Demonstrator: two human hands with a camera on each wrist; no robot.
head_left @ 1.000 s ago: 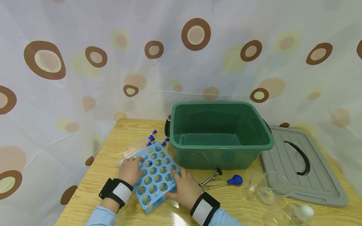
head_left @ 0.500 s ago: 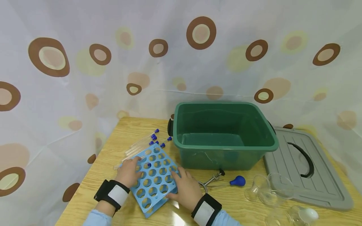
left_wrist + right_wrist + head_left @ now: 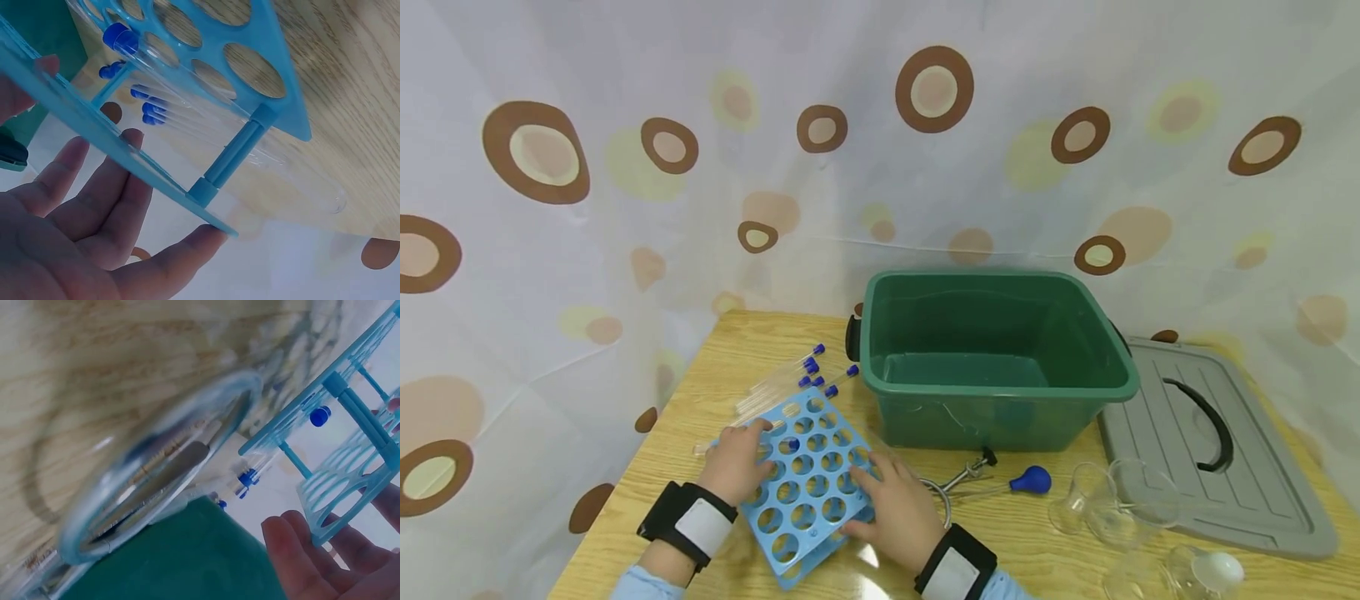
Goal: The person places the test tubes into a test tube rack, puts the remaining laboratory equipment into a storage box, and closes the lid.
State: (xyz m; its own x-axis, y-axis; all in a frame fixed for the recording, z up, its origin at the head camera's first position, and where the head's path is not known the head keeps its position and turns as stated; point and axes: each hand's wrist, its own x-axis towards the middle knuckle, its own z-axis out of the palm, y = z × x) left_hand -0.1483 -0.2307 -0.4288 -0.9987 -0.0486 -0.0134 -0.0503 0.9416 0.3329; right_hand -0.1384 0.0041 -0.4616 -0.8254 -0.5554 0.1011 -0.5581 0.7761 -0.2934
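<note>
A light blue test tube rack (image 3: 813, 533) lies on the table between my hands, angled toward the left. Along its left edge my left hand (image 3: 736, 462) grips the top plate, its fingertips on the plate in the left wrist view. My right hand (image 3: 898, 504) holds the rack's right edge, with fingers on the plate rim in the right wrist view. Between the two plates lies a clear test tube with a blue cap (image 3: 125, 39); its rounded end sticks out past the rack's left side. Several more blue-capped test tubes (image 3: 811, 365) lie loose behind the rack.
Behind the rack stands a green tub (image 3: 985, 417). Its grey lid (image 3: 1157, 417) leans or lies to the right. A metal ring clamp (image 3: 945, 500) and a dropper with a blue bulb (image 3: 1032, 480) lie right of my right hand. Clear glassware (image 3: 1067, 508) stands farther right.
The rack, with both hands on it, has shifted slightly left and nearer to me. The capped tube inside stays with it. The view has also turned a little.
</note>
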